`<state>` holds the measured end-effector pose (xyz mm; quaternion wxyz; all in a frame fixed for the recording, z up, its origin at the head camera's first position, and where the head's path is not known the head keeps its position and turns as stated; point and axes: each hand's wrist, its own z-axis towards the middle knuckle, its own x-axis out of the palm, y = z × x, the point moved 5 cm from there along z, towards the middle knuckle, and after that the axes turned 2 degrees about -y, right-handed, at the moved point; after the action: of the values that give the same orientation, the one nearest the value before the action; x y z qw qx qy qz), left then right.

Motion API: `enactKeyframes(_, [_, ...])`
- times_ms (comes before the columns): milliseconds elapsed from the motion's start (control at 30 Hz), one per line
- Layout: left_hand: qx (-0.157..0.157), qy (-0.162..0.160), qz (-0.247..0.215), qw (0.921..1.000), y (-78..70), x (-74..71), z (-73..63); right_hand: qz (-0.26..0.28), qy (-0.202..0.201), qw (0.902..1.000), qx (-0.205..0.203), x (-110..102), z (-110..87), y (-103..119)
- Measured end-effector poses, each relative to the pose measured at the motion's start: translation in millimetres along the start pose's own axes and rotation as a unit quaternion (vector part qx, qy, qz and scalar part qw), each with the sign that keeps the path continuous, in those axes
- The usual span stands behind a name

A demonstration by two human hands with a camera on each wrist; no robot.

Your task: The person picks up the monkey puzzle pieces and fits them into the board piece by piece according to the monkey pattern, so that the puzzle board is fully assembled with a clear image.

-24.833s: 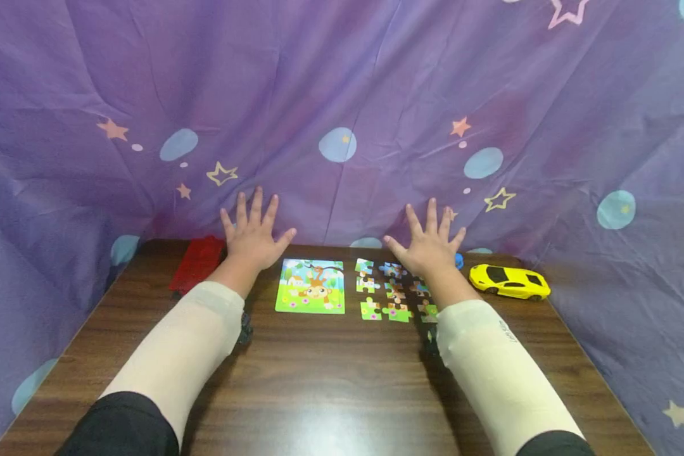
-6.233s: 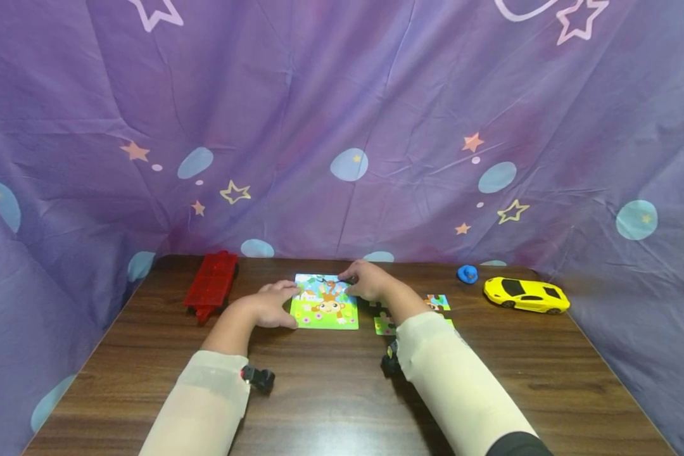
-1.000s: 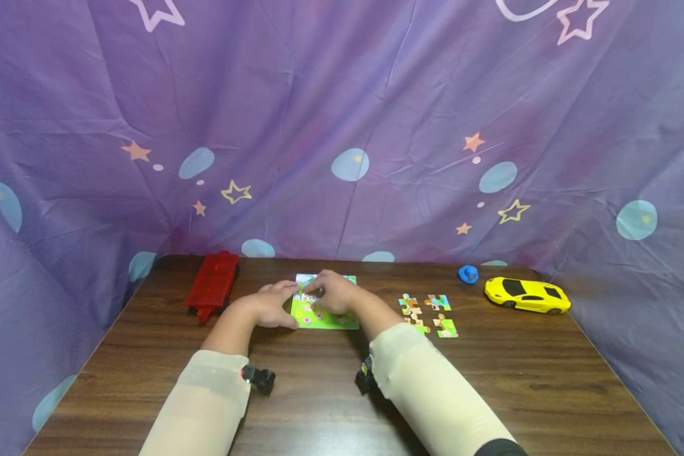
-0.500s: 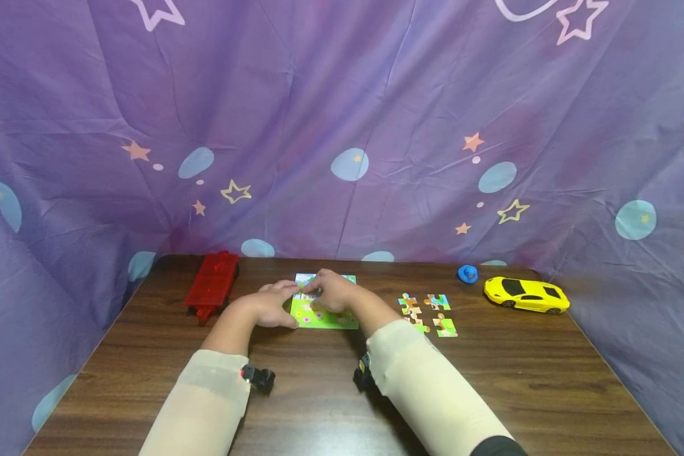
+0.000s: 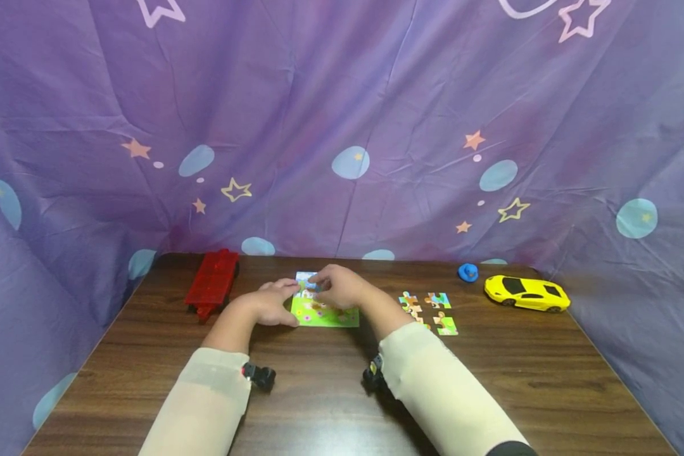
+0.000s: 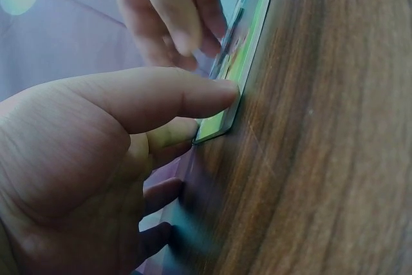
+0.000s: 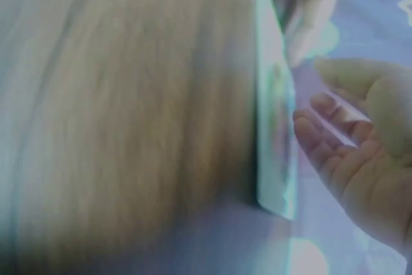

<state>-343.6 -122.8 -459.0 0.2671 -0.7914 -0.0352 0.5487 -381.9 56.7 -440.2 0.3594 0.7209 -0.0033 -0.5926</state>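
Note:
The square puzzle board (image 5: 326, 318), with a green meadow and blue sky picture, lies flat on the table. My left hand (image 5: 269, 305) grips its left side; in the left wrist view the thumb (image 6: 212, 96) presses on the edge, with a finger behind the corner. Over the upper middle of the board is my right hand (image 5: 342, 287), its fingers loosely bent. Nothing shows between those fingers (image 7: 322, 140) in the blurred right wrist view. Part of the picture is hidden under this hand. Several loose jigsaw pieces (image 5: 446, 324) lie right of the board, some partly behind the right forearm.
A red toy trailer (image 5: 213, 283) stands at the back left of the wooden table (image 5: 319, 392). At the back right are a small blue toy hat (image 5: 468, 273) and a yellow toy car (image 5: 527, 294). A purple curtain (image 5: 296, 126) hangs behind.
Both hands were spread away from the board at first. Since then the left column of loose pieces has left the table. Just now my right hand has lifted off the board's left part and shifted right.

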Motion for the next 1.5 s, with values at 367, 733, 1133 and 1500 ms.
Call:
enactKeyframes(367, [-0.009,-0.004,-0.006,0.9999,-0.7,-1.3,-2.4,0.084,-0.075,0.9936,-0.003,-57.6,-56.1,-34.3])
enactKeyframes(733, [-0.011,-0.001,-0.011,0.9999,0.1,2.3,-0.8,0.097,-0.121,0.9870,0.041,-84.9,-103.4,-86.8])
enactKeyframes(1133, [-0.018,-0.002,-0.012,0.9998,-0.9,0.3,-0.3,0.105,-0.116,0.9828,0.099,-79.3,-117.8,-139.3])
enactKeyframes(1500, [-0.018,-0.001,-0.013,0.9998,0.0,0.7,-1.1,0.084,-0.076,0.9860,0.122,-76.2,-124.0,-159.2])
